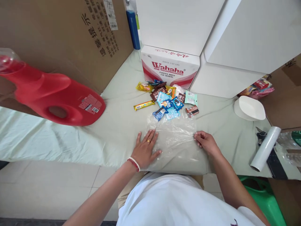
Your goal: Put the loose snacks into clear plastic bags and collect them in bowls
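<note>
A sheet of clear plastic film (175, 138), wrinkled in places, lies flat on the pale green tablecloth (119, 125) in front of me. Fingers spread, my left hand (146, 148) rests on its left side. At the right edge, my right hand (205, 141) pinches the film between thumb and fingers. Just beyond it sits a pile of small wrapped snacks (166, 103) in blue, brown, yellow and green packets. One long yellow snack packet (144, 105) lies at the pile's left. The near blue packet (160, 113) is at the film's far edge.
Behind the snacks stands a Wahaha water carton (169, 68). A large red jug (61, 97) is at the left, before a tall cardboard box (70, 40). To the right are a white bowl (249, 108), a plastic film roll (265, 149) and, below, a green stool (263, 197).
</note>
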Tool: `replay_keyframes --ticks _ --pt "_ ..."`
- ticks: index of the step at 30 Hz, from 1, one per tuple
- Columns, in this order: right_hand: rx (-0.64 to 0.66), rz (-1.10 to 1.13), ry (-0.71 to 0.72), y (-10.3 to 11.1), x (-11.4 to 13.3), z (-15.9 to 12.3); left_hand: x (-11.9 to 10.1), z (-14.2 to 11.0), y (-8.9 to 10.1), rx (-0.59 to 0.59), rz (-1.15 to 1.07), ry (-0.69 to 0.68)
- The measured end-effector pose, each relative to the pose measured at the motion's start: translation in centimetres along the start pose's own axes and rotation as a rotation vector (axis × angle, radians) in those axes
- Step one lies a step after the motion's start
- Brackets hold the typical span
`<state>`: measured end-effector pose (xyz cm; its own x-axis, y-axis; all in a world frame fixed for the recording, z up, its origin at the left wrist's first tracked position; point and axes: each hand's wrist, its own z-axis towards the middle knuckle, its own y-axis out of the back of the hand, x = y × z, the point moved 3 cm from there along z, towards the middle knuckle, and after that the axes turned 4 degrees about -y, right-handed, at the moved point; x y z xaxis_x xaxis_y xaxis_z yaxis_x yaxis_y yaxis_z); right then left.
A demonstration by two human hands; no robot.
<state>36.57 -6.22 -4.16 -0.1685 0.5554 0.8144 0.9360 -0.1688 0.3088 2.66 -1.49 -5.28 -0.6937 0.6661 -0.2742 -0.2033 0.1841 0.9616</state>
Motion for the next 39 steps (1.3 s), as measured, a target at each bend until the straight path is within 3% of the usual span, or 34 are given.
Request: replay_keyframes --ticks 3,6,8,10,13,15,18,21,22,24,26,29,31,34,37,39 --pt "0.049 -0.22 0.055 3.3 0.5 0.6 -0.6 -1.2 -0.4 -0.014 0.046 0.012" --pt "-0.123 -0.499 0.296 5.5 4.2 3.3 -1.1 -1.4 -0.3 -0.009 0.068 0.046" --pt "-0.176 -0.738 0.484 5.1 7.4 5.9 -1.5 -1.3 -0.2 0.01 0.073 0.064" --pt "-0.103 -0.962 0.579 3.6 9.8 8.6 -1.8 -1.1 -0.1 0.033 0.071 0.072" --pt "0.05 -1.204 0.554 1.8 11.3 11.3 -2.1 -1.1 -0.1 0.049 0.062 0.071" --pt "0.038 -1.296 0.485 2.0 11.6 11.6 -2.1 -1.2 -0.2 0.041 0.056 0.077" --pt "-0.138 -1.273 0.385 3.9 12.3 9.8 -2.1 -1.3 -0.4 0.025 0.044 0.088" --pt "-0.216 -1.04 0.483 3.3 13.8 5.8 -2.1 -1.3 -0.6 0.007 0.032 0.079" --pt "-0.167 -0.955 0.557 1.9 14.3 4.3 -2.1 -1.3 -0.6 0.001 0.032 0.077" --pt "0.048 -0.864 0.672 -2.3 14.5 1.4 -2.1 -1.2 -0.6 -0.01 0.038 0.074" --pt "0.262 -0.903 0.672 -6.9 13.6 -0.7 -2.1 -1.2 -0.5 -0.014 0.05 0.067" --pt "0.347 -1.022 0.596 -10.5 10.8 -2.0 -2.0 -1.4 -0.3 -0.03 0.071 0.083" --pt "0.323 -1.045 0.552 -10.0 8.7 -2.1 -1.6 -1.7 -0.2 -0.056 0.08 0.116" --pt "0.266 -1.011 0.474 -6.5 6.4 -1.8 -1.1 -2.3 -0.3 -0.082 0.083 0.157" --pt "0.147 -1.007 0.389 -3.5 6.7 -1.7 -1.0 -2.7 -0.4 -0.077 0.077 0.175" --pt "0.093 -0.995 0.392 -3.5 8.1 -1.9 -1.0 -2.7 -0.4 -0.068 0.07 0.18"
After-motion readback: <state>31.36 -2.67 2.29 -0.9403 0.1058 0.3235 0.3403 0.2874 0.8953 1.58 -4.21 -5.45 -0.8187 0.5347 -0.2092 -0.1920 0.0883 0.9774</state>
